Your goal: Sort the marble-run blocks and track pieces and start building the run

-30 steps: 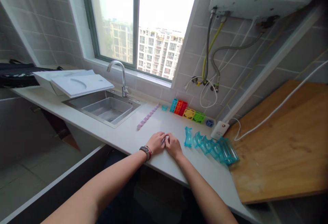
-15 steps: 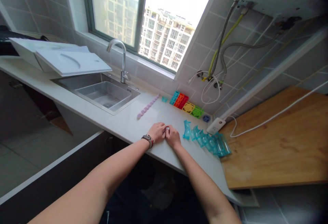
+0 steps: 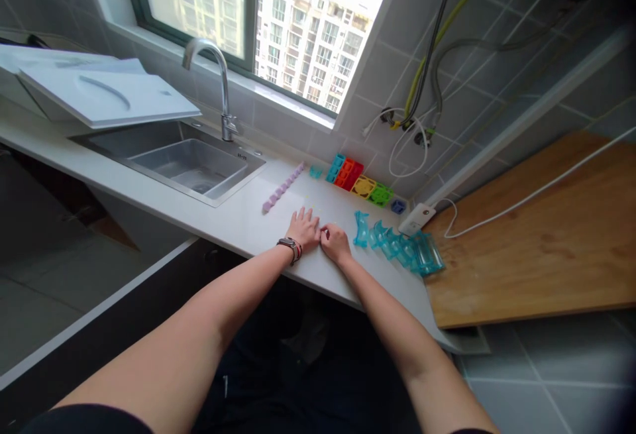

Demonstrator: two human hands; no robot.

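Note:
My left hand [image 3: 303, 230] rests on the white counter [image 3: 238, 225] with its fingers stretched out and spread. Close against its thumb side, my right hand [image 3: 335, 244] is closed, fingers curled in. Whatever it pinches is hidden or too small to name. A slanting row of small light-purple pieces [image 3: 283, 187] lies beyond my left hand. To the right of my right hand stand clear teal curved plastic pieces [image 3: 392, 245], set in an overlapping row.
Along the wall sit teal, red [image 3: 348, 173], yellow [image 3: 364, 186] and green [image 3: 381, 194] plastic blocks. At left is a steel sink [image 3: 193, 162] with a tap [image 3: 226, 103]. A white adapter [image 3: 416, 218] with a cable lies by a wooden board [image 3: 527, 242].
My left hand's fingers have spread out from their curled grip beside my right hand. My right hand stays closed. The whole view has tilted downward.

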